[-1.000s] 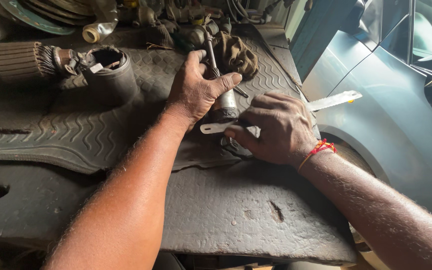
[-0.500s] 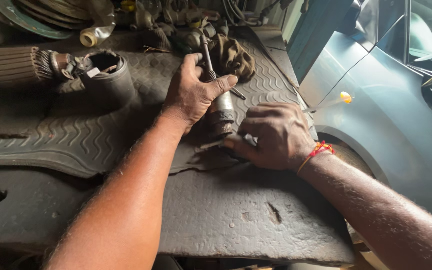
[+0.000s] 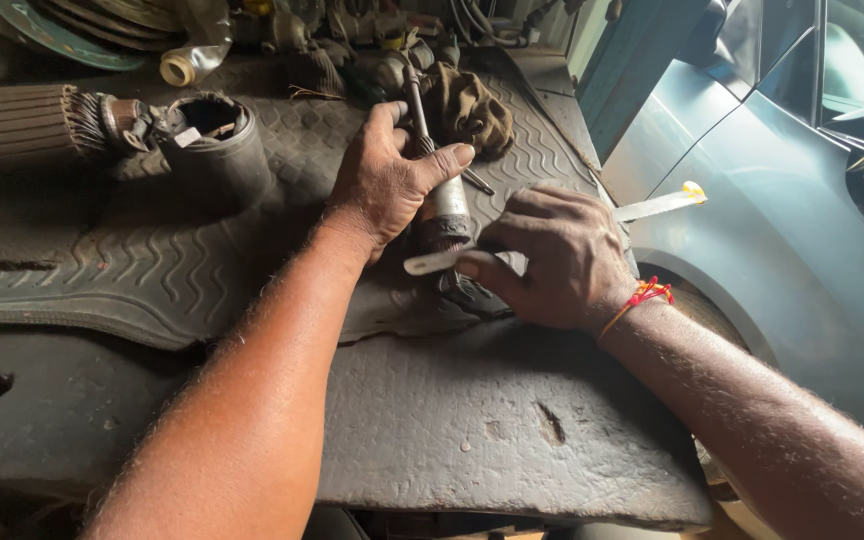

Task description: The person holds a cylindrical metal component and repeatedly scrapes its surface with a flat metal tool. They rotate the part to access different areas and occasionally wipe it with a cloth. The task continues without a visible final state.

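Left hand (image 3: 387,185) wraps around a greasy metal shaft (image 3: 442,205), thumb on one side and fingers curled round the other, clamped on it where the thick grey sleeve meets the thinner rod that runs up toward the back edge of the workbench (image 3: 512,440). Right hand (image 3: 552,255) is just beside it, touching or nearly so, fingers closed tight on a flat metal blade (image 3: 657,205); one pale end sticks out by the fingertips against the shaft's lower end, the other end with a yellowish tip juts past the bench's right edge toward the grey-blue car body (image 3: 752,200). A red thread band (image 3: 642,298) sits on the right wrist. The shaft lies on a ribbed black rubber mat (image 3: 102,270) near the bench's right half, toward the back. Dirty brown rag (image 3: 472,110) just behind the left hand. Black cylindrical housing (image 3: 217,145) and a ribbed rotor-like part (image 3: 27,125) sit at the back left, well apart from the hands.
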